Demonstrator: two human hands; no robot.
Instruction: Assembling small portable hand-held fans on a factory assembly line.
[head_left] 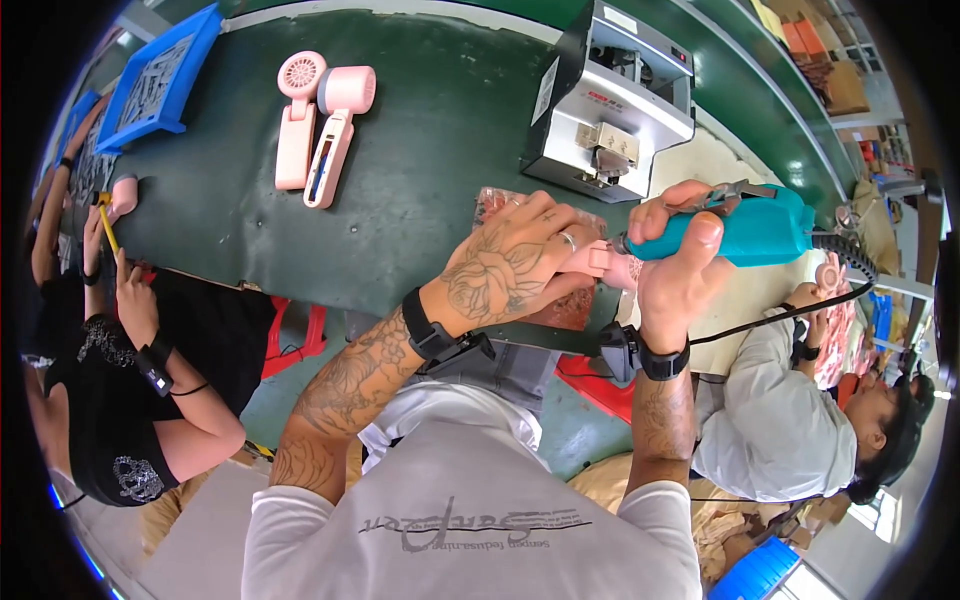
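A small pink handheld fan [616,268] is held by my left hand [515,262], whose fingers wrap over it above a reddish, see-through block [568,314]. My right hand [672,275] grips a teal electric screwdriver [755,228] lying nearly level, its tip pointing left at the fan. Whether the tip touches a screw is hidden by my fingers. Two more pink handheld fans lie side by side on the green table [420,120]: one with its round grille [301,75] up, the other with its handle [330,160] opened, showing parts inside.
A grey and black screw feeder [612,110] stands just beyond my hands. Far left is a blue tray [160,85] of small parts. The screwdriver's black cable [800,316] loops at right. One person [130,400] works at left with a yellow-handled tool; another [800,410] sits at right.
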